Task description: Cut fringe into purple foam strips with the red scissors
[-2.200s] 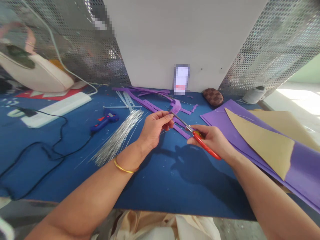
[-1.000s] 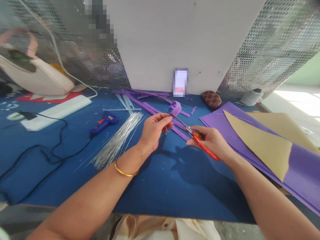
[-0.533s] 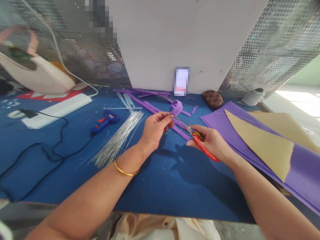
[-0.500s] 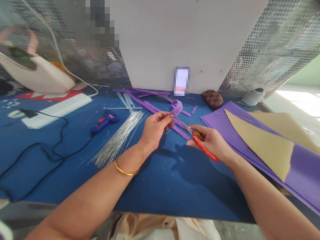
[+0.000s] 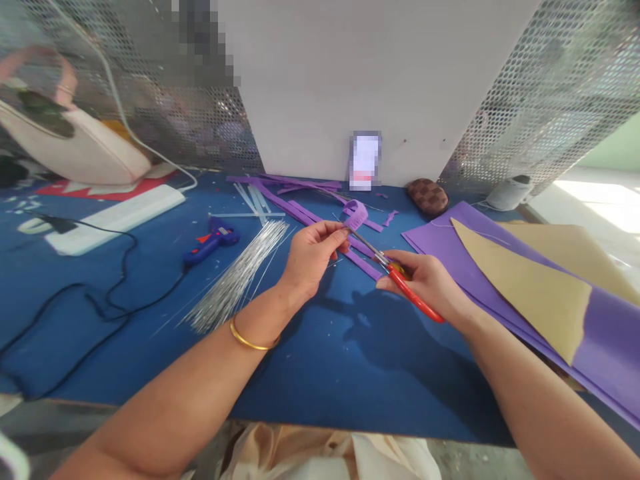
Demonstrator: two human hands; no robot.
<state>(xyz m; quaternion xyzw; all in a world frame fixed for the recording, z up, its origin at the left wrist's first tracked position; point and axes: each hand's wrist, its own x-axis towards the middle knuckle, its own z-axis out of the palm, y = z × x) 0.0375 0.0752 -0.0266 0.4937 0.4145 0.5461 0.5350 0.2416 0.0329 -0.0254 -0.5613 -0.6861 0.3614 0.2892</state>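
My left hand [image 5: 317, 252] is closed, pinching a purple strip [image 5: 356, 215] between thumb and fingers. The strip's free end curls above the fingertips, and fine cuts show along it. My right hand [image 5: 420, 283] grips a pair of red-handled scissors [image 5: 413, 297]. Their slim metal blades point up and left to the left fingertips, where they meet the strip. How far apart the blades are I cannot make out. More flat purple strips [image 5: 365, 265] lie on the blue table under and behind both hands.
Left of my hands lie a bundle of thin wires [image 5: 240, 280], a blue glue gun [image 5: 213, 241] with its cord, and a white power strip [image 5: 117, 220]. On the right are purple sheets [image 5: 463, 227] and tan paper [image 5: 530, 287]. A phone [image 5: 365, 160] and checkered pouch [image 5: 427, 197] stand behind.
Both hands keep nearly the same place and hold. The right hand and the scissors' handles have shifted very slightly to the right. The rest of the view moves only a little.
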